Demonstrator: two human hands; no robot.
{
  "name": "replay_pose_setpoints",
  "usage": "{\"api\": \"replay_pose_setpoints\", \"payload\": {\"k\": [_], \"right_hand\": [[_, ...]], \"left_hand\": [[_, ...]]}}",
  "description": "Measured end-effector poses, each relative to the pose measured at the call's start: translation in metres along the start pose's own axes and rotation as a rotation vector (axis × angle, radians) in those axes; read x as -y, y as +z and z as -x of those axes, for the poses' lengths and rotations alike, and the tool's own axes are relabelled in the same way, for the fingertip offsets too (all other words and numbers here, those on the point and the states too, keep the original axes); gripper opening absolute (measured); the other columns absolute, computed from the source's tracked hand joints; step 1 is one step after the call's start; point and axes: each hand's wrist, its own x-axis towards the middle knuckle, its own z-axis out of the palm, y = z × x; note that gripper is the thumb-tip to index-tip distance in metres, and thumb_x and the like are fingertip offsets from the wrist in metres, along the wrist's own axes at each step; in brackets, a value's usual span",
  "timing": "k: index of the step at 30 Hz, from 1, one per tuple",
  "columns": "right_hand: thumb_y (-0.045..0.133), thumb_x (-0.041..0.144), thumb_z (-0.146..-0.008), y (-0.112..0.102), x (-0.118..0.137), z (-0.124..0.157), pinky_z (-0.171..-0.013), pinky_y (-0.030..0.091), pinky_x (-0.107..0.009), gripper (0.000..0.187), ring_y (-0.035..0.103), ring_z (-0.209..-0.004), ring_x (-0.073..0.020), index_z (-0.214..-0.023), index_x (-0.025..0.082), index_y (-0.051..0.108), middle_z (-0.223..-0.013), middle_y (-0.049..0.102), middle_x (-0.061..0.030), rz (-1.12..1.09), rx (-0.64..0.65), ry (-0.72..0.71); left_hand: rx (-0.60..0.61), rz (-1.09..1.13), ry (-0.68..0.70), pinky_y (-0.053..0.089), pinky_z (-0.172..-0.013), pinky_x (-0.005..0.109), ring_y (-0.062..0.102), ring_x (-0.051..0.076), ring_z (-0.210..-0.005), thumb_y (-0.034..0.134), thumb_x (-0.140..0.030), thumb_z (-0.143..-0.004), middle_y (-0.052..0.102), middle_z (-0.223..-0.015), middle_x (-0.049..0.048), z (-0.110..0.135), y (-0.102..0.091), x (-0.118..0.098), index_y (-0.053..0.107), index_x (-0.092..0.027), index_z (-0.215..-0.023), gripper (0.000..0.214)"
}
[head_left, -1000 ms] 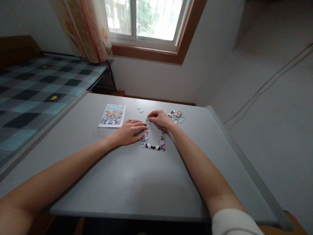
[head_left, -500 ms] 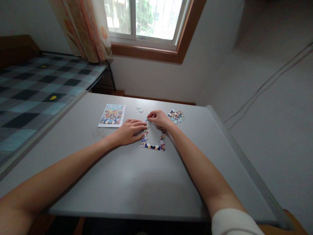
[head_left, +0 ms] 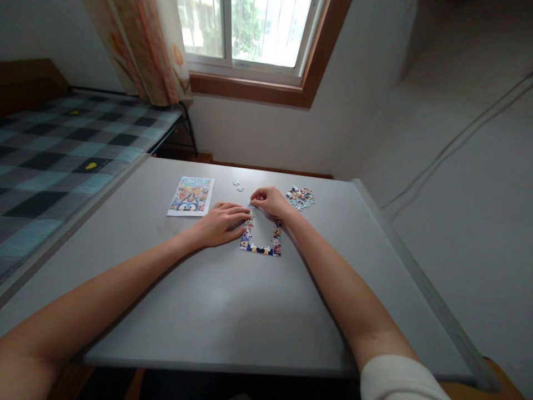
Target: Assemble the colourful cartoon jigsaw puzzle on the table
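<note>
A partly built jigsaw frame (head_left: 261,249) lies on the grey table (head_left: 216,300), its middle still bare. My left hand (head_left: 219,223) rests flat beside the frame's left side, fingers stretched out and touching that edge. My right hand (head_left: 268,200) sits at the frame's top left corner with its fingers pinched together over the pieces there; what they hold is too small to make out.
A heap of loose puzzle pieces (head_left: 300,197) lies to the right of my right hand. Two stray pieces (head_left: 238,186) sit behind the frame. A printed picture card (head_left: 191,195) lies to the left. A bed with a checked cover (head_left: 54,161) adjoins the table's left edge.
</note>
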Motion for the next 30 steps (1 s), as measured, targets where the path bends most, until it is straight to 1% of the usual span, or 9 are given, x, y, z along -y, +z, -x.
{"api": "replay_pose_setpoints", "payload": {"k": [6,8,10,14,16,21,25,30], "right_hand": [[0.070,0.015,-0.074,0.002,0.000,0.000,-0.061,0.041,-0.023,0.012,0.052,-0.061,-0.0093,-0.085,0.014,0.076,-0.069,0.065,-0.0003,-0.016,0.008,-0.016],[0.069,0.016,-0.074,-0.001,-0.003,-0.001,-0.061,0.041,-0.024,0.011,0.052,-0.061,-0.0096,-0.083,0.014,0.075,-0.069,0.065,-0.0004,-0.064,-0.027,-0.037],[0.067,0.019,-0.075,-0.009,-0.008,-0.004,-0.061,0.041,-0.024,0.010,0.052,-0.060,-0.0101,-0.080,0.014,0.074,-0.067,0.064,-0.0010,-0.130,-0.111,-0.062],[0.063,0.028,-0.079,-0.026,-0.023,-0.009,-0.055,0.036,-0.025,0.018,0.047,-0.055,-0.0102,-0.083,0.014,0.073,-0.060,0.058,0.0006,-0.227,-0.332,-0.067],[0.063,0.030,-0.080,-0.029,-0.031,-0.010,-0.055,0.036,-0.025,0.019,0.045,-0.054,-0.0102,-0.083,0.014,0.072,-0.058,0.056,0.0014,-0.254,-0.390,-0.061],[0.064,0.037,-0.080,-0.020,-0.041,-0.007,-0.055,0.036,-0.026,0.023,0.046,-0.055,-0.0110,-0.084,0.015,0.072,-0.056,0.053,0.0024,-0.269,-0.367,-0.076],[0.064,0.041,-0.080,-0.012,-0.041,-0.002,-0.054,0.035,-0.025,0.027,0.045,-0.054,-0.0111,-0.084,0.015,0.072,-0.055,0.053,0.0027,-0.245,-0.355,-0.087],[0.063,0.041,-0.079,-0.009,-0.037,0.003,-0.052,0.032,-0.025,0.028,0.043,-0.052,-0.0107,-0.083,0.015,0.073,-0.053,0.051,0.0031,-0.198,-0.341,-0.075]], "left_hand": [[0.001,0.000,-0.002,0.040,-0.105,0.045,0.057,0.025,-0.125,0.051,-0.040,-0.098,0.065,-0.133,0.0040,0.000,0.001,0.001,0.067,-0.025,-0.121,0.032],[0.005,-0.003,-0.002,0.040,-0.105,0.045,0.056,0.025,-0.125,0.051,-0.040,-0.098,0.065,-0.134,0.0039,0.001,0.000,0.001,0.067,-0.025,-0.122,0.033],[0.007,-0.003,-0.004,0.040,-0.105,0.045,0.056,0.025,-0.126,0.052,-0.040,-0.097,0.065,-0.134,0.0040,0.002,-0.001,0.001,0.067,-0.025,-0.122,0.033],[0.006,-0.006,-0.001,0.040,-0.104,0.045,0.057,0.025,-0.125,0.051,-0.040,-0.097,0.065,-0.133,0.0043,0.002,-0.002,0.001,0.067,-0.024,-0.121,0.032],[0.005,-0.009,0.003,0.040,-0.104,0.045,0.057,0.025,-0.125,0.050,-0.040,-0.098,0.065,-0.133,0.0043,0.002,-0.001,0.002,0.067,-0.024,-0.120,0.032],[0.008,-0.007,0.003,0.040,-0.105,0.044,0.056,0.024,-0.126,0.050,-0.041,-0.098,0.065,-0.134,0.0039,0.003,0.001,0.004,0.066,-0.025,-0.122,0.033],[0.006,-0.008,0.001,0.040,-0.106,0.044,0.056,0.024,-0.126,0.051,-0.042,-0.098,0.064,-0.134,0.0034,0.003,0.001,0.004,0.066,-0.026,-0.123,0.033],[0.010,0.000,-0.002,0.040,-0.106,0.045,0.056,0.024,-0.126,0.051,-0.041,-0.098,0.065,-0.134,0.0037,0.002,0.000,0.002,0.066,-0.026,-0.124,0.033]]}}
